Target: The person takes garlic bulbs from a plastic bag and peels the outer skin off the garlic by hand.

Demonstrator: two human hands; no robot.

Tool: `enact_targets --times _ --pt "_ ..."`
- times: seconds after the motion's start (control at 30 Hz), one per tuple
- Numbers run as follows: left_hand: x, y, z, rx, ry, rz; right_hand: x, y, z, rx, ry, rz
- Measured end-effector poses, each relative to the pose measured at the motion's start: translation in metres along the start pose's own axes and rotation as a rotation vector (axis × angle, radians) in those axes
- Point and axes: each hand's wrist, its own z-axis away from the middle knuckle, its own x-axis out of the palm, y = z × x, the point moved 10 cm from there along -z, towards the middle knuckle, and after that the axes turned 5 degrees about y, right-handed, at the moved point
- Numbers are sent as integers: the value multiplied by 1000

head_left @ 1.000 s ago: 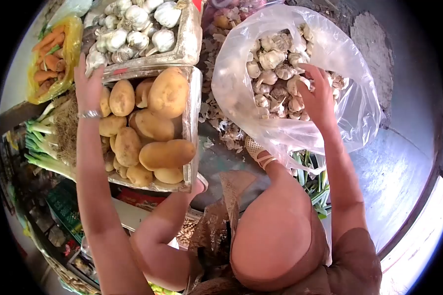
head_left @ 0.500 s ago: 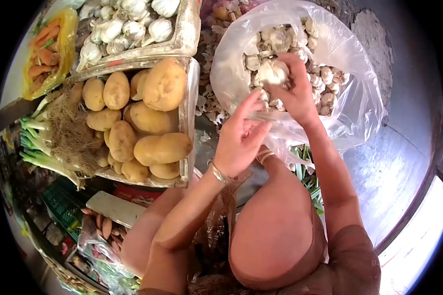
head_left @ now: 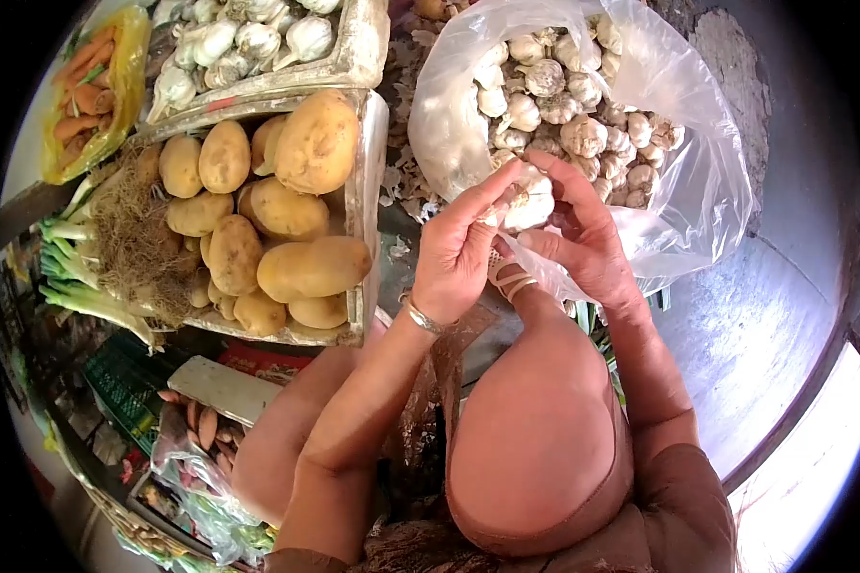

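- the right hand (head_left: 588,239) has its fingers curled round a garlic bulb (head_left: 528,202), thumb below and fingertips above, the gap between them just as wide as the bulb.
- the left hand (head_left: 452,256) meets the bulb from the other side, fingertips drawn narrow against it; what lies between the thumb and index finger is too small to tell.
- the bulb sits between the two hands, over the near rim of the plastic bag (head_left: 683,81) — little room between the palms.
- the bag, its mouth spread wide, holds many more garlic bulbs (head_left: 583,137); its loose near edge hangs just beside the right wrist.
- below the hands, a foot in a strapped sandal (head_left: 511,275) is close to that edge, and the raised knee (head_left: 540,420) takes up the space between the forearms.
- a bracelet (head_left: 425,318) rings the left wrist; left of it, well apart from the fingers, stands the rim of the potato crate (head_left: 368,191).
- between crate and bag runs a narrow strip of floor, strewn with papery skins (head_left: 406,167).
- the white garlic crate (head_left: 358,48) adjoins the far side of the potato crate, with carrots (head_left: 88,91) in a yellow bag and rooted green onions (head_left: 129,239) farther left.
- right of the bag, a smooth grey surface (head_left: 784,315) spreads out to a dark curved edge — the broadest room for moving.
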Motion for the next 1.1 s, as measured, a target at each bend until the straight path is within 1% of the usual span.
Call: enact_targets --times 0.07,0.1,0.17,0.2,0.27,0.3,0.33,0.37,0.4,0.47,0.5,0.53,0.6,0.63,0.67,0.73,0.77,0.8,0.87,0.9,0.93,1.0,1.03,1.07,1.1 --pt "-3 5 1 21 78 23 -3 13 0 108 26 -198" --pt "-3 6 2 20 76 22 -4 12 -2 108 28 -199" --pt "-14 -2 5 -80 163 62 0 10 -2 148 -20 -495" --pt "-17 -3 5 -80 160 61 -2 12 -1 146 -18 -496" --pt "-22 -15 6 -161 125 -15 4 18 3 215 -96 -671" --pt "-25 -37 11 -384 91 -32 4 17 3 212 -98 -671" --pt "-25 -39 12 -379 94 -34 4 14 2 173 -98 -618" --pt "-27 -20 8 -156 130 -170 4 10 0 130 -99 -566" --pt "-25 -9 8 -151 88 -202 5 7 -1 121 -105 -567" --pt "-19 14 9 -134 4 -266 -3 11 0 160 1 -389" --pt "-13 24 8 -100 -42 -302 -5 10 2 161 -41 -168" --pt "-8 31 5 -62 -85 -338 -1 3 0 77 -76 -8" --pt "3 34 3 2 -173 -186 11 -2 5 171 -94 -169" --pt "2 34 1 -32 -142 -116 8 -8 0 137 -82 -143" --pt "-1 36 -1 -63 -110 -48 3 -4 -5 205 -44 -271" --pt "-15 37 -4 -202 -40 82 -26 1 -29 70 88 -7" --pt "-24 48 -9 -193 -10 71 -34 1 -41 49 163 171" --pt "-36 58 -18 -114 9 7 -35 -2 -56 -71 167 323" --pt "-58 89 -38 -79 77 -24 -24 -24 -80 -102 174 549" --pt "-76 106 -53 89 127 -162 -18 -31 -95 -201 183 625" --pt "-93 127 -66 182 193 -294 -15 -29 -111 -245 152 782" --pt "-125 161 -95 262 319 -580 -18 -7 -139 -441 175 973" --pt "-139 178 -109 306 382 -700 -14 -3 -151 -413 149 995" --pt "-150 194 -123 392 423 -825 -11 -3 -156 -418 152 988" --pt "-162 211 -136 475 477 -951 -8 4 -162 -345 147 1071"
